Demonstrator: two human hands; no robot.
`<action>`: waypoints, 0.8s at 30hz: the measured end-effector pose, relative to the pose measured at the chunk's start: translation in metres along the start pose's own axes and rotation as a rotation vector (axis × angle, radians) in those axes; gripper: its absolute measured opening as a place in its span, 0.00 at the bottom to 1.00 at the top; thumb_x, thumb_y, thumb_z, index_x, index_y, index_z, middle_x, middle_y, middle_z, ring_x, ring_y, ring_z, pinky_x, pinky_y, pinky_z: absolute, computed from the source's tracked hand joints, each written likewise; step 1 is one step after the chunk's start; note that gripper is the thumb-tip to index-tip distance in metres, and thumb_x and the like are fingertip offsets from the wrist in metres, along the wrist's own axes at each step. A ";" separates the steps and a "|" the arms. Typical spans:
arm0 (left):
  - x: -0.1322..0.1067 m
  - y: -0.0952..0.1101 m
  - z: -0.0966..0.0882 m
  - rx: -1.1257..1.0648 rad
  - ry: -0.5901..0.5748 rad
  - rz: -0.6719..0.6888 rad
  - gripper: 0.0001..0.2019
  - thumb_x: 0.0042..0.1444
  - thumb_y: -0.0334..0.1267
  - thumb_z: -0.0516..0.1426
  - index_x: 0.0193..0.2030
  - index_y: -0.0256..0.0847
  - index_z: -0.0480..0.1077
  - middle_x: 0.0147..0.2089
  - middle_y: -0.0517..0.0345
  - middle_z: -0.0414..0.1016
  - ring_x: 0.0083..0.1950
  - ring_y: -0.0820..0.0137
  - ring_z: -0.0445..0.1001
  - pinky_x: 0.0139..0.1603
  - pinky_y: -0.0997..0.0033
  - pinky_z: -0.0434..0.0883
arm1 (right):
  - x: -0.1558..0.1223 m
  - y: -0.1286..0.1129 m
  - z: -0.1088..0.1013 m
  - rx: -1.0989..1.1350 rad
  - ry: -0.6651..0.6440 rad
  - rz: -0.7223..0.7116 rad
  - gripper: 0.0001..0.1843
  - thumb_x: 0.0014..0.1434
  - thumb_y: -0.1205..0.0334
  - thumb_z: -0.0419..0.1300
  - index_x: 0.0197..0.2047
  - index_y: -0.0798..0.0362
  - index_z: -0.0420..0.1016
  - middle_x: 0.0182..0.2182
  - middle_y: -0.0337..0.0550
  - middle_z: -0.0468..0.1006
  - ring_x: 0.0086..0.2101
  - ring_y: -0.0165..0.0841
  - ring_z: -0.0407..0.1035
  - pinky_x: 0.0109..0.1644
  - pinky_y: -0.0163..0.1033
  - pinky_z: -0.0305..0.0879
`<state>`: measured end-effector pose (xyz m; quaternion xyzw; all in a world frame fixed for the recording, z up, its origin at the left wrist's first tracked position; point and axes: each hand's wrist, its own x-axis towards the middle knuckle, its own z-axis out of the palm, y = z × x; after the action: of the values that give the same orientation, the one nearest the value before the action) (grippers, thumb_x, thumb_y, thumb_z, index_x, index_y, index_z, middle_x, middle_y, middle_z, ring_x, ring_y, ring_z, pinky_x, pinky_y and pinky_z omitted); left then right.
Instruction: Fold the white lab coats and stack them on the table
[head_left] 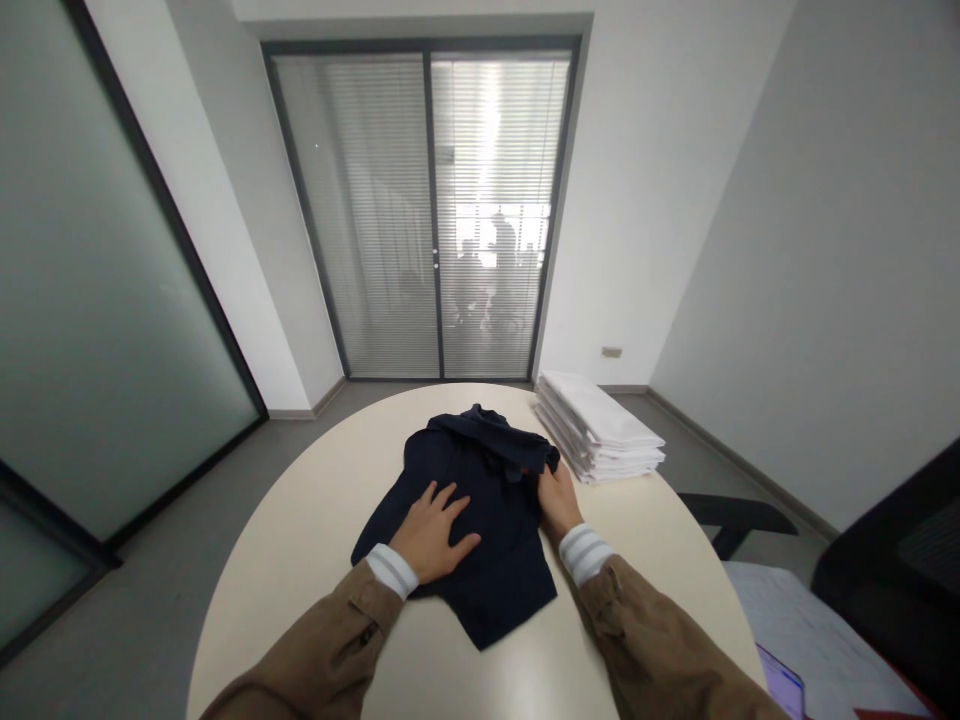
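Observation:
A dark navy garment (495, 560) lies partly folded on the round cream table (315, 520). My left hand (433, 533) rests flat on its left half, fingers spread and open. At the garment's right edge, my right hand (559, 498) has its fingers closed on a fold of the cloth near the bunched upper part (495, 435). Both arms wear brown sleeves with grey-striped cuffs.
A stack of folded white cloth (600, 430) sits on the table's far right. Black chairs (892, 560) stand to the right, with papers (810, 640) at the lower right. Blinded glass doors (431, 215) are behind; frosted glass wall on the left.

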<state>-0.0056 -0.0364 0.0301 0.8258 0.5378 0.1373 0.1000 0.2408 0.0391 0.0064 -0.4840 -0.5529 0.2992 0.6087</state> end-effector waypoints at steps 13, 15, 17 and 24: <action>0.005 0.007 -0.013 -0.069 0.037 0.084 0.14 0.64 0.43 0.55 0.51 0.44 0.77 0.40 0.56 0.81 0.43 0.62 0.79 0.48 0.62 0.74 | 0.007 -0.005 -0.003 0.380 -0.103 0.190 0.31 0.49 0.46 0.71 0.55 0.46 0.75 0.52 0.45 0.79 0.52 0.46 0.74 0.56 0.53 0.71; 0.004 0.005 -0.008 -0.027 0.046 0.111 0.16 0.62 0.42 0.57 0.54 0.44 0.75 0.47 0.53 0.80 0.51 0.58 0.76 0.55 0.56 0.72 | 0.004 -0.010 -0.004 0.366 -0.139 0.149 0.32 0.49 0.48 0.72 0.56 0.45 0.74 0.53 0.45 0.79 0.54 0.45 0.73 0.58 0.53 0.70; 0.002 0.004 -0.004 0.027 0.065 0.106 0.22 0.59 0.43 0.59 0.60 0.46 0.72 0.62 0.48 0.72 0.65 0.49 0.66 0.65 0.45 0.63 | 0.002 -0.015 -0.005 0.302 -0.148 0.091 0.31 0.50 0.49 0.72 0.57 0.46 0.74 0.53 0.45 0.80 0.54 0.45 0.72 0.60 0.53 0.68; -0.001 -0.003 -0.011 0.048 -0.030 0.117 0.27 0.57 0.51 0.61 0.63 0.47 0.71 0.67 0.48 0.68 0.68 0.44 0.61 0.67 0.43 0.61 | 0.012 -0.022 -0.016 0.026 -0.065 0.012 0.23 0.50 0.44 0.70 0.41 0.53 0.81 0.43 0.49 0.84 0.46 0.48 0.75 0.56 0.53 0.69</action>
<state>-0.0126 -0.0360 0.0398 0.8600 0.4901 0.1176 0.0797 0.2551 0.0382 0.0321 -0.4693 -0.5657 0.3254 0.5948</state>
